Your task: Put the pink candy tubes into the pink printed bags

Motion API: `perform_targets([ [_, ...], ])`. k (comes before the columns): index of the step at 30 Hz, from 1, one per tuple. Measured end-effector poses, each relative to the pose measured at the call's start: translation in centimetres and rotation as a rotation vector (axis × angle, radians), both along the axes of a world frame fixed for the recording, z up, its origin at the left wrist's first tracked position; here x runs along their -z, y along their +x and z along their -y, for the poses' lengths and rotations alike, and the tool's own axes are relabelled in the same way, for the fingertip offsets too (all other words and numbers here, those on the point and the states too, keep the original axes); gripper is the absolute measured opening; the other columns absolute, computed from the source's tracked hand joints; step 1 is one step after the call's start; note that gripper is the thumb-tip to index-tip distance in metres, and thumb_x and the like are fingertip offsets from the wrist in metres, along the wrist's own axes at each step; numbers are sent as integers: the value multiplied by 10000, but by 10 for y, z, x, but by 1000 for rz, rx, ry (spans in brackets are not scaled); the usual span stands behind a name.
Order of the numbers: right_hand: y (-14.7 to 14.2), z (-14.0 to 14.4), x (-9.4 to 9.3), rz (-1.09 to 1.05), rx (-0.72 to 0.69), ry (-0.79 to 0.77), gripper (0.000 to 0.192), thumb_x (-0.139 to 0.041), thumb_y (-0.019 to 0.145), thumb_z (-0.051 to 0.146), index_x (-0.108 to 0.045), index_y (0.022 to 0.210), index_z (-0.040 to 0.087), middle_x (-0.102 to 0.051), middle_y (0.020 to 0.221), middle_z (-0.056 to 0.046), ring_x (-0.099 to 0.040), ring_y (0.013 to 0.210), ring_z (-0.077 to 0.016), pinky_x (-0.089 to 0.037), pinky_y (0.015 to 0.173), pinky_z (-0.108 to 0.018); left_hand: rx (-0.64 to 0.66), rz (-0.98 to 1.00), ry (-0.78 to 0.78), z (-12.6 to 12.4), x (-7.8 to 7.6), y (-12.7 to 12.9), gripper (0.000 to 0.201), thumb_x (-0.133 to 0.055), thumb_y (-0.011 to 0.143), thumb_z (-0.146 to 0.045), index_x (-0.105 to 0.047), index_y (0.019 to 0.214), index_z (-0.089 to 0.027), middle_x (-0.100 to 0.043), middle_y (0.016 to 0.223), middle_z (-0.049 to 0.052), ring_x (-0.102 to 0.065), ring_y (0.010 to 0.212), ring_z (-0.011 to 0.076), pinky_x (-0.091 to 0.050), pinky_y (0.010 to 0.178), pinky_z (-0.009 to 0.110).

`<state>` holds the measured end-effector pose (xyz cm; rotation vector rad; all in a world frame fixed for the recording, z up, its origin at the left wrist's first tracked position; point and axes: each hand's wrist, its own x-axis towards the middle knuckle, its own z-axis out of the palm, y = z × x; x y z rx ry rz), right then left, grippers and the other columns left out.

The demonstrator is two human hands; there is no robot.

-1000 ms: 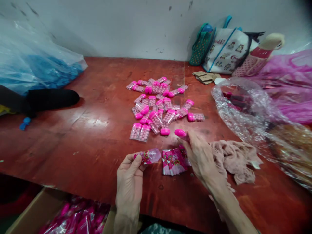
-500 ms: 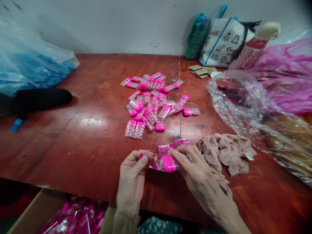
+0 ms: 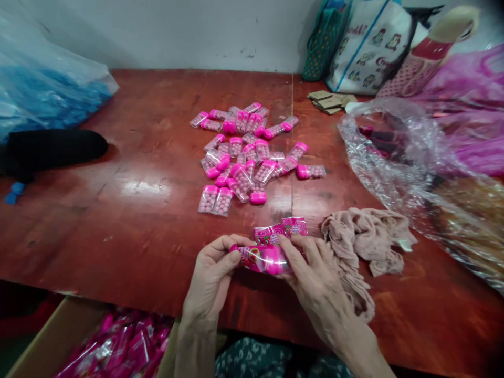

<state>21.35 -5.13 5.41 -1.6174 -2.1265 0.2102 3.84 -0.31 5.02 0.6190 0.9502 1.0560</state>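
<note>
At the left, below the edge of the red table (image 3: 98,236), a cardboard box (image 3: 43,338) holds glossy pink packets (image 3: 129,346). Rightward, the left hand (image 3: 208,278) pinches one end of a printed wrapper (image 3: 250,256), nearer the person than the scattered bead-filled containers (image 3: 265,170). At its other end the right hand (image 3: 321,289) grips a pink-capped container (image 3: 273,258), flat wrappers (image 3: 295,227) just beyond, a crumpled cloth (image 3: 370,236) beside that hand.
</note>
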Motion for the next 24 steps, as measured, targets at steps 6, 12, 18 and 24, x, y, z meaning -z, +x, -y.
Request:
perform_targets([
  [6, -6, 6, 8, -58, 9, -44, 465, -446, 914, 268, -367, 1350, 129, -491, 1113, -151, -439, 968, -284, -439, 821, -481, 95, -58, 38, 3, 0, -1, 325, -787, 582, -270, -723, 870, -133, -711, 856, 85, -620, 799, 199, -465, 762, 270],
  [12, -12, 10, 18, -274, 29, -34, 465, -419, 927, 239, -323, 1374, 155, -443, 1116, -138, -427, 1038, -269, -425, 883, -457, 277, -142, 59, 3, 2, -5, 207, -746, 623, -134, -727, 825, -178, -672, 728, 14, -577, 682, 136, -441, 682, 230],
  [18, -20, 12, 12, -478, 154, 10, 396, -498, 891, 169, -476, 1286, 171, -475, 1031, -104, -459, 973, -240, -442, 825, -390, 259, -97, 43, 4, 9, -2, 242, -758, 615, -149, -731, 851, -191, -699, 745, 19, -604, 696, 132, -457, 717, 220],
  [24, -25, 11, 11, -643, 193, 40, 429, -599, 814, 87, -552, 1225, 198, -491, 965, -68, -494, 894, -201, -466, 745, -309, 77, -5, 3, 3, 11, 7, 311, -786, 557, -126, -714, 857, -165, -720, 782, 39, -643, 702, 146, -497, 705, 221],
])
